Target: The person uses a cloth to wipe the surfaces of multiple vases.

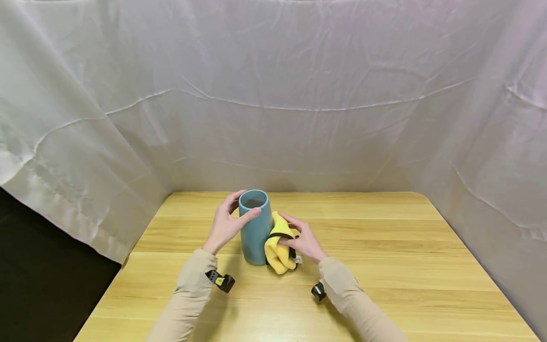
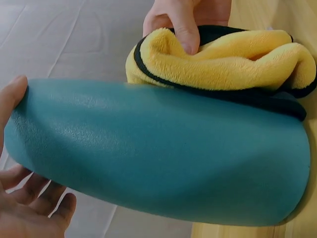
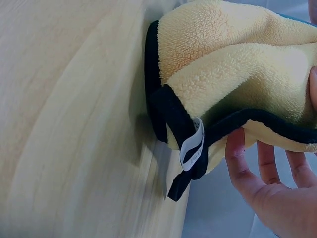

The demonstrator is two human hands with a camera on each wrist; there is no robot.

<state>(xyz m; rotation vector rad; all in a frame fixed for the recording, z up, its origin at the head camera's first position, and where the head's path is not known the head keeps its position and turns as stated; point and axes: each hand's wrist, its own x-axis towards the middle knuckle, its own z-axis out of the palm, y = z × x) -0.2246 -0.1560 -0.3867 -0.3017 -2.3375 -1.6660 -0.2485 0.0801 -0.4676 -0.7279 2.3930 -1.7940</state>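
Two hands shared this hold: with my left hand (image 1: 225, 223) I gripped the teal vase (image 1: 255, 240) near its mouth (image 1: 254, 200), thumb on the near side and fingers curled round the opposite side, while with my right hand (image 1: 305, 242) I pinched the yellow microfiber cloth (image 1: 278, 256) between thumb and fingers. The vase stood upright on the wood-grain tabletop (image 1: 397, 266), its wall dropping away below my left thumb, and the bunched cloth rested against that wall, between my right fingers and the vase, some of its black edging (image 2: 257, 96) lying along the surface. Below my right fingers, toward the tabletop, a white label (image 3: 191, 152) and a black tab (image 3: 179, 187) stuck out. I judged this to be a wipe of the outer wall; doing it well called for a flat, even fold under my right fingers rather than a loose bunch, with edging and label tucked clear. My left grip needed to be firm enough to counter each push without tipping the vase.
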